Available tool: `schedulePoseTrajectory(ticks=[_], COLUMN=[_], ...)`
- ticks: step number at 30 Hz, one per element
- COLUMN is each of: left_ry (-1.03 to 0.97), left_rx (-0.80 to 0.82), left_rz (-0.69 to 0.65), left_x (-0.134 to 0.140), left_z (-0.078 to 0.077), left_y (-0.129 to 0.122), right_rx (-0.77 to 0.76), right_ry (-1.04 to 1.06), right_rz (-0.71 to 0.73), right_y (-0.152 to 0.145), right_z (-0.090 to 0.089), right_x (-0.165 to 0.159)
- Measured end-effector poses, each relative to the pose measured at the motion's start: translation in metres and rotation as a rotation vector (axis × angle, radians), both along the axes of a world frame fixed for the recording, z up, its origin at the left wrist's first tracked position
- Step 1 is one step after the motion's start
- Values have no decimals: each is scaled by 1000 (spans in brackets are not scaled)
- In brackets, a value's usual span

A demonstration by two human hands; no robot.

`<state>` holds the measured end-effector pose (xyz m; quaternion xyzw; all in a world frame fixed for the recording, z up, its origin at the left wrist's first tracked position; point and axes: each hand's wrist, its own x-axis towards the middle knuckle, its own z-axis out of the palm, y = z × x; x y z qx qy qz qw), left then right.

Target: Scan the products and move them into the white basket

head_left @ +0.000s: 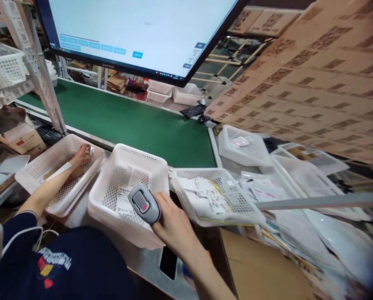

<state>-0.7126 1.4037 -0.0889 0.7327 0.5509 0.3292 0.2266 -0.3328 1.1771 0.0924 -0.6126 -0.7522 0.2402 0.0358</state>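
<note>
My right hand [173, 221] is wrapped round a grey barcode scanner [145, 203] with a red mark on its top. The scanner is over the middle white basket [100, 196], where a white printed label [124, 201] lies on the mesh bottom. My left hand [81, 155] reaches into the left white basket [30, 173], near its far right corner. Its fingers are curled, and something small and shiny shows at them, too unclear to name. Part of a brown item [50, 171] shows under my left forearm, beside a white strip.
Behind the baskets runs a green conveyor belt [117, 121], with a monitor [136, 33] above it. To the right stand a basket of white printed packages [201, 193] and a large cardboard sheet [314, 83]. A phone [168, 263] lies below the middle basket; a metal bar [305, 203] crosses the right.
</note>
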Motion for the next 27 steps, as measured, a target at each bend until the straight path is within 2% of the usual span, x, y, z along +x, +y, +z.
schedulePoseTrajectory(ticks=[3, 6, 8, 10, 13, 16, 19, 22, 25, 27], left_ry=[-120, -245, -336, -522, -865, -1010, -965, -838, -560, -325], left_rx=[15, 104, 75, -90, -442, -615, -619, -577, -510, -462], left_rz=[-141, -373, -469, -504, -545, -606, -687, -778, -878, -856], left_x=[21, 51, 71, 86, 99, 100, 98, 94, 84, 68], left_z=[30, 60, 73, 79, 80, 78, 77, 80, 86, 88], left_y=[-8, -31, -49, -65, -77, -79, -78, -82, -90, -92], right_rx=[11, 11, 9, 17, 72, 156, 193, 165, 113, 80], right_ry=[5, -37, -65, -54, 82, 266, 371, 409, 432, 419], right_rz=[16, 34, 37, 34, 42, 65, 98, 131, 136, 138], right_y=[5, 9, 9, 6, -2, -8, -10, -12, -18, -24], right_z=[3, 8, 10, 10, 3, -6, -11, -10, -12, -15], right_x=[-12, -27, -32, -30, -19, -8, -5, -5, -1, 7])
